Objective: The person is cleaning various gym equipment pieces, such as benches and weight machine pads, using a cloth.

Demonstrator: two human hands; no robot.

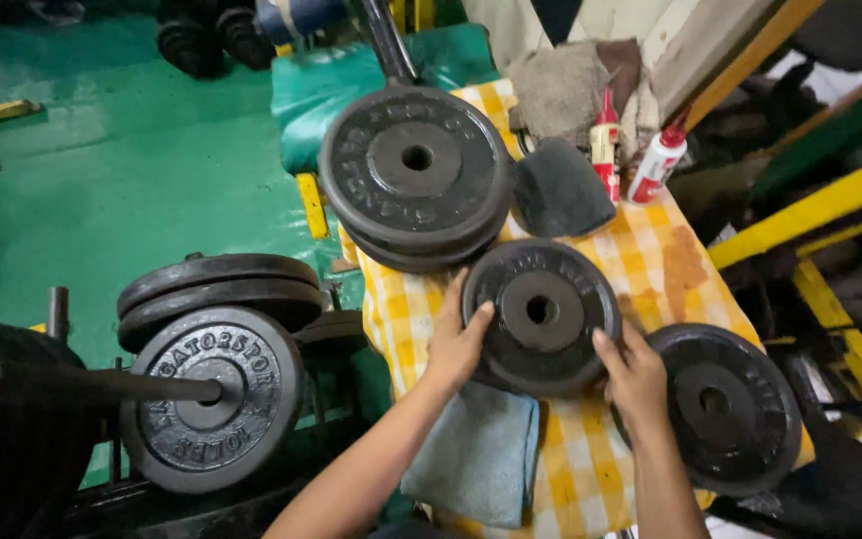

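Left hand (458, 344) and right hand (634, 374) grip a round black iron weight plate (541, 314) by its edges; two red-capped bottles (631, 155) stand far right.

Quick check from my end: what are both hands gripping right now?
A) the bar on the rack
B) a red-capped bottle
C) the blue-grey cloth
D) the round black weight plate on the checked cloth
D: the left hand and right hand clasp opposite edges of the black weight plate lying on the yellow checked cloth.
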